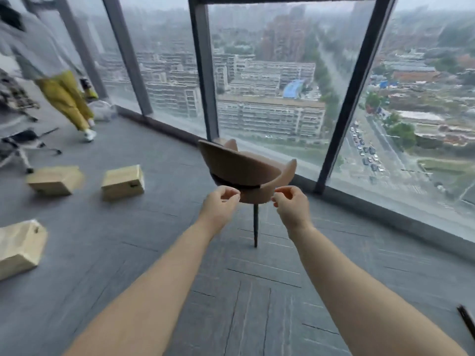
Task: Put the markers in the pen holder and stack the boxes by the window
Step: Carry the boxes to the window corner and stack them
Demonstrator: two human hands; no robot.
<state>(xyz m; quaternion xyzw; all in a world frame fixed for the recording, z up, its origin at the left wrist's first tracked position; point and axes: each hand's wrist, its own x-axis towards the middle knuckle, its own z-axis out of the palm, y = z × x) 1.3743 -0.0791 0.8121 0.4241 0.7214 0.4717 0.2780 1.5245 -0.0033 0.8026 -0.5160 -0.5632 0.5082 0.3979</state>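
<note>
Three tan cardboard boxes lie apart on the grey floor at the left: one far left (55, 179), one beside it (122, 181), and a nearer one (20, 247) cut by the frame edge. My left hand (221, 205) and my right hand (291, 205) are stretched out side by side at mid-frame, fingers curled in with thumb against forefinger, and nothing shows in either. They overlap the lower edge of a brown chair that stands farther off. No markers or pen holder are in view.
The brown tub chair (241, 168) on thin dark legs stands by the floor-to-ceiling window (270, 86). Another person in yellow trousers (64, 98) walks at the back left, near a white bag (101, 110). An office chair base (20, 145) is at the far left.
</note>
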